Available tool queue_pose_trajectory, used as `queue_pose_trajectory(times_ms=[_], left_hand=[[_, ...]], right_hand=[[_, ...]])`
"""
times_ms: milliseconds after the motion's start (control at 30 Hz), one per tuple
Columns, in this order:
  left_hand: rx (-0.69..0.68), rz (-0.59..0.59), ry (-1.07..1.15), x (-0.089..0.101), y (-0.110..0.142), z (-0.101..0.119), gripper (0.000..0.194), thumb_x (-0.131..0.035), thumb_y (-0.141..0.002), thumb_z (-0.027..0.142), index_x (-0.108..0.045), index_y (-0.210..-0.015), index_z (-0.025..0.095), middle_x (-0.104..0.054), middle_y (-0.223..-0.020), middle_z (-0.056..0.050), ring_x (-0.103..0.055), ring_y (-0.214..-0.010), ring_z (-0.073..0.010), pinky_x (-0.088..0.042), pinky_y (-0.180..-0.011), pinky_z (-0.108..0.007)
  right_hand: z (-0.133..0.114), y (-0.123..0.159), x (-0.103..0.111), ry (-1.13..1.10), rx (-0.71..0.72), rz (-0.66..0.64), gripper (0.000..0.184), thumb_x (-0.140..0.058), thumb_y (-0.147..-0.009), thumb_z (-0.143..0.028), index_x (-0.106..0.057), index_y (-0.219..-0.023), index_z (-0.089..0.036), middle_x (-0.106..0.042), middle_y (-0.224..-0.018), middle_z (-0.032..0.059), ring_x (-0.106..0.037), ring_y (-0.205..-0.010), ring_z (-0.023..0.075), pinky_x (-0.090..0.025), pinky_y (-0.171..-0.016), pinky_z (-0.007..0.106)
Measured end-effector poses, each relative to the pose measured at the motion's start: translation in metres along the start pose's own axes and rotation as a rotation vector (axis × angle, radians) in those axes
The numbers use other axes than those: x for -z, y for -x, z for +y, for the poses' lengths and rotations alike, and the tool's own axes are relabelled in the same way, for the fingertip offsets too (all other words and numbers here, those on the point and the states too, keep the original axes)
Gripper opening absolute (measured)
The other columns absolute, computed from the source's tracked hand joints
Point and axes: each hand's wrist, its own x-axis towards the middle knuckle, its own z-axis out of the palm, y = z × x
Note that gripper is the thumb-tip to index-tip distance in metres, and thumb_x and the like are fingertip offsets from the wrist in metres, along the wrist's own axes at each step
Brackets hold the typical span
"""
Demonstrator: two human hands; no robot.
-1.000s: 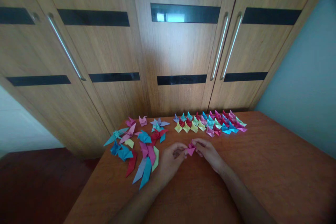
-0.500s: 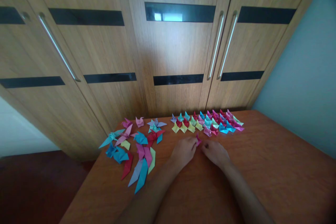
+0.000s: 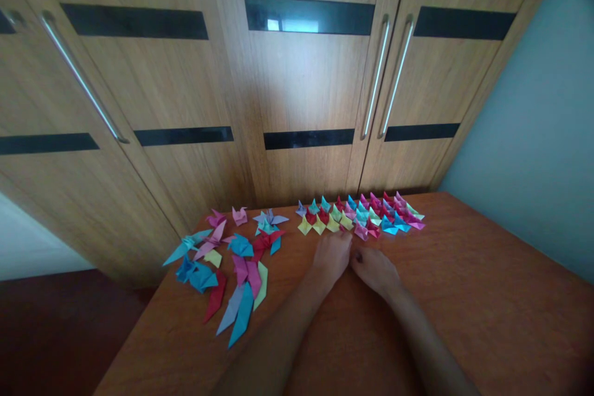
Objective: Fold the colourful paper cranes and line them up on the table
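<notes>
My left hand [image 3: 332, 255] is closed, its fingers reaching the front of the rows of small folded-paper pieces. The pink origami piece it held half a second ago is now mostly hidden behind its fingers. My right hand [image 3: 375, 270] rests curled on the table beside it, close to the left; its fingers are tucked under and I cannot make out anything in them. Just beyond stand the rows of small pointed origami pieces: yellow [image 3: 332, 223], pink [image 3: 361, 230], red [image 3: 372, 229] and blue [image 3: 389, 225].
On the left of the brown table [image 3: 445, 309] lies a loose group of larger folded papers, among them a blue strip [image 3: 241, 317], a red strip [image 3: 215, 298] and a pink crane [image 3: 239, 216]. A wooden wardrobe [image 3: 306, 86] stands behind, with a pale blue wall [image 3: 524, 154] at right.
My left hand has moved forward toward the rows, and the pink piece has gone out of sight behind its fingers. My right hand stays curled nearby. The view has shifted slightly.
</notes>
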Motion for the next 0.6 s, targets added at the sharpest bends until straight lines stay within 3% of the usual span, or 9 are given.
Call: queue_pose_trajectory(times_ms=[400, 600], left_hand=[[-0.008, -0.037, 0.001, 0.004, -0.013, -0.001, 0.025, -0.037, -0.092, 0.020, -0.060, -0.100, 0.019, -0.066, -0.099, -0.010, -0.062, -0.089, -0.0198, -0.047, -0.078, -0.030], [-0.017, -0.019, 0.027, 0.011, -0.003, 0.000, 0.023, -0.039, -0.092, 0.020, -0.059, -0.102, 0.020, -0.065, -0.100, -0.008, -0.061, -0.090, -0.0192, -0.046, -0.080, -0.030]], right_hand=[[0.001, -0.001, -0.001, 0.011, -0.015, -0.009, 0.020, -0.044, -0.081, -0.029, -0.062, -0.078, -0.021, -0.068, -0.087, 0.0078, -0.062, -0.087, 0.0220, -0.037, -0.067, 0.027], [0.001, 0.000, 0.000, 0.006, 0.002, 0.001, 0.019, -0.044, -0.082, -0.027, -0.062, -0.078, -0.021, -0.068, -0.086, 0.0066, -0.062, -0.086, 0.0208, -0.036, -0.065, 0.026]])
